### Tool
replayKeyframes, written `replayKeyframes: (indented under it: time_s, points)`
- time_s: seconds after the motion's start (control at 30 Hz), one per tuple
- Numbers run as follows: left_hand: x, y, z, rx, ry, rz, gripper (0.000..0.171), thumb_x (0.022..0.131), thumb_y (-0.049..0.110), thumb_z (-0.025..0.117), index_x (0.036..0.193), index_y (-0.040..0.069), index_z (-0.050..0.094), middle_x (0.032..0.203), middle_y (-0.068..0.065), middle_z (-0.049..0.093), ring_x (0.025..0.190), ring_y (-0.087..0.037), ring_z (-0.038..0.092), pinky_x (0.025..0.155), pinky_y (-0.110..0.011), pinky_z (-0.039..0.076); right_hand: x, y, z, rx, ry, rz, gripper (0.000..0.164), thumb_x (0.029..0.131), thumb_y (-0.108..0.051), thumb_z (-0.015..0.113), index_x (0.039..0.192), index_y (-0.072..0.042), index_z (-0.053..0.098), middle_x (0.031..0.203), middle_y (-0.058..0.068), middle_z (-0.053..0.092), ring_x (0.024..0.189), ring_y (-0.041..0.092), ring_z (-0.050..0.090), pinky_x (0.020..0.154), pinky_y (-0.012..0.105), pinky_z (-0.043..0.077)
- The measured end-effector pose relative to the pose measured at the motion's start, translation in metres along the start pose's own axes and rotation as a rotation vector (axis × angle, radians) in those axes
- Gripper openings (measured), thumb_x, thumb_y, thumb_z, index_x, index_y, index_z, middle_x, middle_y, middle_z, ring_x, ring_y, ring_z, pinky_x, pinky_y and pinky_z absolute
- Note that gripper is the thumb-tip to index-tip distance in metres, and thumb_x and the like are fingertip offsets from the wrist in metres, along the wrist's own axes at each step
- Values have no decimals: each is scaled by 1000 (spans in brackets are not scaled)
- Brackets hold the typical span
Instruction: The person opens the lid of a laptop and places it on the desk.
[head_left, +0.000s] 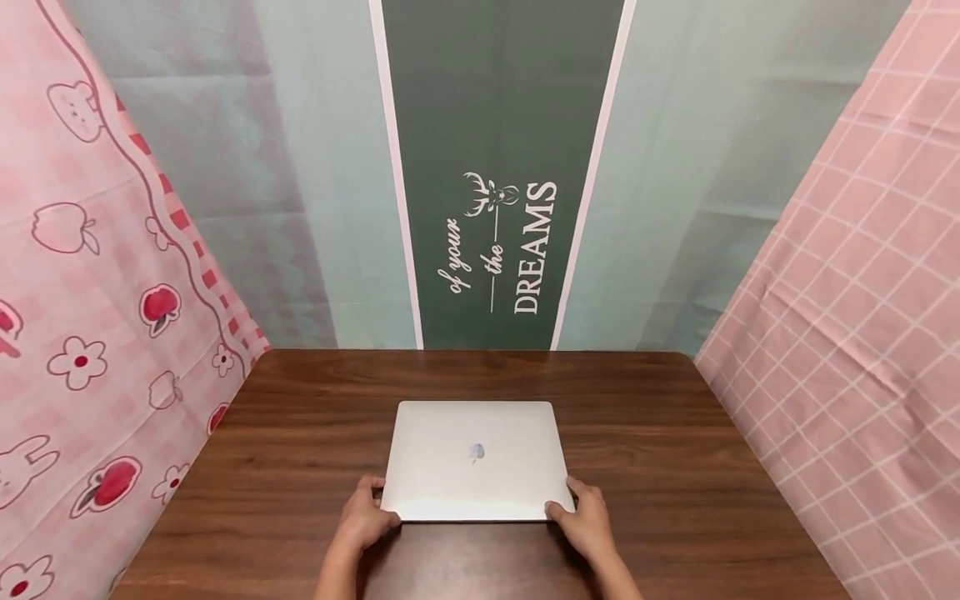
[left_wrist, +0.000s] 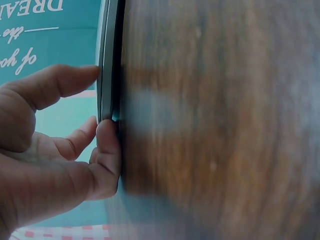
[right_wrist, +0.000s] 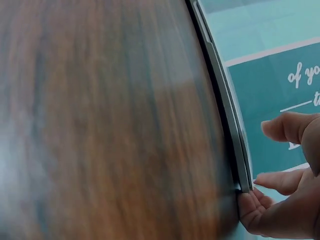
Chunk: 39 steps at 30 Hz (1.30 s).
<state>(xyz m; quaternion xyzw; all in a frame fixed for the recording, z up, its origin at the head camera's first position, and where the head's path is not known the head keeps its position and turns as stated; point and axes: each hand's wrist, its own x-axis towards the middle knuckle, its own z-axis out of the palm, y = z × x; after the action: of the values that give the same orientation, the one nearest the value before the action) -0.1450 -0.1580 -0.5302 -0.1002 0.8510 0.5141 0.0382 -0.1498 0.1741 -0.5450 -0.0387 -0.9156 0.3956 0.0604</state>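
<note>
A closed silver laptop [head_left: 450, 475] with a logo on its lid lies flat on the wooden table. At its front left corner is my left hand [head_left: 365, 517], the thumb near the front edge and the fingers along the left side. In the left wrist view, the thumb meets the laptop's thin edge [left_wrist: 107, 60] while the lower fingers curl around the corner. My right hand [head_left: 585, 517] grips the front right corner, its thumb over the lid there. From the right wrist, curled fingers [right_wrist: 252, 205] tuck beneath the laptop's corner and the thumb stands over the lid side.
Brown wood-grain table [head_left: 660, 467] surrounds the laptop, with its far edge against a green and grey curtain [head_left: 495, 108] printed with words and a deer head. Pink patterned cloth [head_left: 97, 317] hangs on the left, pink checked cloth [head_left: 862, 292] on the right.
</note>
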Motion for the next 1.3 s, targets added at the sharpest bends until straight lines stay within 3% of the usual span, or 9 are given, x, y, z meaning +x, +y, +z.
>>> replayKeyframes:
  time_s: [0.17,0.3,0.43,0.6,0.7,0.87,1.0,1.17,1.3]
  points:
    - [0,-4,-4,-57,-25,6,61,58,-10,69,114,-13,46,78,-13,60,68,-20,56,56,-30,46,1,-1,-2,35,12,-25,49,74,-11,73,113,14,57,108,26,54,94,33,54,80,45,43]
    - [1,-5,-8,-9,-50,18,61,60,-6,73,115,-11,49,76,-10,58,64,-19,54,55,-30,46,3,-7,1,32,40,-102,41,76,-8,72,112,7,61,108,21,56,95,32,56,82,46,44]
    - [2,-6,-12,131,-44,67,63,59,0,80,115,-6,53,79,-7,56,70,-20,52,61,-33,44,3,-16,10,-42,4,-342,37,76,-8,72,111,2,63,107,14,59,97,29,57,83,45,45]
    - [5,-7,-15,304,24,153,63,54,7,85,111,-1,60,88,-10,56,85,-30,51,73,-46,41,1,-28,20,-252,-163,-704,40,80,-18,70,115,-2,61,112,13,60,104,27,56,85,42,46]
    - [6,-9,-15,348,49,155,63,53,10,86,111,2,62,97,-14,58,93,-38,50,76,-56,40,2,-33,24,-343,-214,-823,39,82,-22,68,115,-4,61,113,14,59,104,26,56,85,42,46]
    - [4,-10,-16,375,57,148,68,50,13,87,112,3,62,107,-20,56,98,-43,47,75,-62,37,7,-37,35,-417,-200,-979,37,83,-24,68,115,-6,62,114,12,59,106,25,55,88,39,45]
    - [3,-10,-17,379,41,158,74,47,14,88,116,5,61,116,-25,52,106,-48,43,76,-65,35,12,-41,43,-388,-212,-1055,37,83,-22,67,116,-6,62,118,14,58,111,26,54,93,37,42]
    - [3,-10,-16,378,-12,147,80,48,16,88,122,7,59,134,-31,39,122,-54,30,83,-72,27,15,-46,47,-208,-398,-1037,38,86,-16,64,121,-2,59,125,15,56,119,24,49,97,34,39]
    - [4,-9,-14,378,-22,127,76,52,14,87,122,7,58,136,-33,35,124,-57,24,85,-74,24,17,-47,50,-188,-491,-1060,37,87,-14,63,122,-2,59,127,15,55,120,23,48,99,33,37]
